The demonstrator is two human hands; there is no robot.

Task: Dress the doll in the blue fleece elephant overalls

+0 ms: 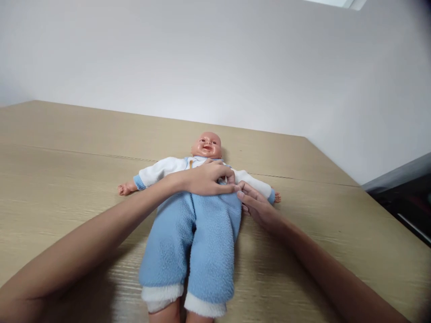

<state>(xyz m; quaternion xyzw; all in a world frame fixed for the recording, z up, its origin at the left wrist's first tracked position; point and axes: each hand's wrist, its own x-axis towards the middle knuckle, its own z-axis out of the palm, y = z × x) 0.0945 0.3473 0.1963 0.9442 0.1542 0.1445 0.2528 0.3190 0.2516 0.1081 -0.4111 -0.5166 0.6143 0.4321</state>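
A baby doll [208, 147] lies on its back on the table with its arms spread wide. It wears a white fleece top [164, 167] with blue cuffs and blue fleece trousers [212, 242] with white hems. My left hand [212, 178] rests across the doll's chest and waist, thumb and fingers closed on the clothing at the side. Touching its fingertips, my right hand [257, 204] pinches the same edge of the clothing. The exact bit of cloth between the fingers is mostly hidden.
The wooden table [67, 188] has a seam running across it behind the doll. Beyond its far edge rises a plain pale wall [168, 58]. A dark object [407, 202] stands past the table's right edge.
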